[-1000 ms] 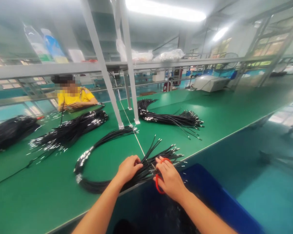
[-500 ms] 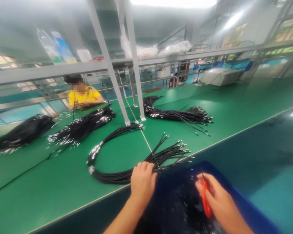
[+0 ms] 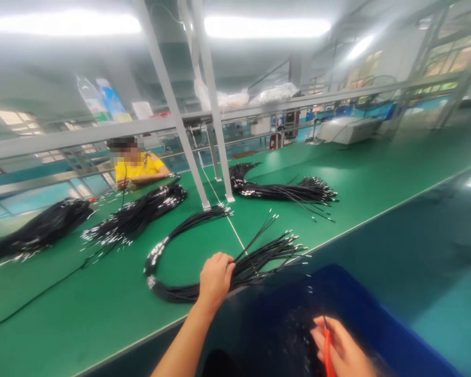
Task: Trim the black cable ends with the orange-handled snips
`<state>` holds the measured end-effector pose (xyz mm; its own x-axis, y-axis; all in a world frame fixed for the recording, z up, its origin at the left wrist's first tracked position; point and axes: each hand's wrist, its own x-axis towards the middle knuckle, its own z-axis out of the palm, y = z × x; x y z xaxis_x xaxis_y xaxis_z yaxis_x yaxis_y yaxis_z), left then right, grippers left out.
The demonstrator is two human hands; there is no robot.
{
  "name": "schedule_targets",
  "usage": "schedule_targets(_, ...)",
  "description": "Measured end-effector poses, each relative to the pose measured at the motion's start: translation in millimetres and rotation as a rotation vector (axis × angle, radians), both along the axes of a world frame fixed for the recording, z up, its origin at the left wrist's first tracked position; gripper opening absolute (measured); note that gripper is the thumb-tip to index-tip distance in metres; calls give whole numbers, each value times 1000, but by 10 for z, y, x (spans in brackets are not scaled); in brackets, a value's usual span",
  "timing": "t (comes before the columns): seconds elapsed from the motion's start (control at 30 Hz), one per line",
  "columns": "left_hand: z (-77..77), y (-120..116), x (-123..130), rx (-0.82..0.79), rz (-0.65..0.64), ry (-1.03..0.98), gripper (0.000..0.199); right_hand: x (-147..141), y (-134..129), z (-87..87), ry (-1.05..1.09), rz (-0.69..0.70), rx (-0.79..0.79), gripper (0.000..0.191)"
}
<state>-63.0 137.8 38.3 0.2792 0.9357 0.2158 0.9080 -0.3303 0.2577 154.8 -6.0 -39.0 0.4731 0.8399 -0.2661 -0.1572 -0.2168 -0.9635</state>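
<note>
A curved bundle of black cables with pale tips lies on the green table, its loose ends fanned out over the front edge. My left hand is closed over the bundle near that edge, with its fingers wrapped round some cables. Lower right, my right hand grips a tool with red handles and a dark tip, above the blue bin. Dark material with small pale bits lies in the bin.
Another cable bundle rests behind, and two more piles lie left. Metal posts hold a shelf with bottles and plastic bags. Across the table sits a person in yellow. A pale box stands at the back right.
My left hand has moved slightly left and up along the bundle. My right hand has gone down with the red-handled tool. The whole view has shifted a little.
</note>
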Motion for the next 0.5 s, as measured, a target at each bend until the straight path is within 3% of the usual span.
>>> schedule_targets(0.17, 73, 3, -90, -110, -176, -6, 15, 3, 206, 70, 368, 0, 1, 49)
schedule_targets(0.37, 75, 245, -16, -191, -137, 35, 21, -342, 497, 125, 657, 53, -54, 43)
schedule_targets(0.5, 4, 230, 56, -192, -98, 110, 21, -429, 761, 214, 694, -36, 49, 35)
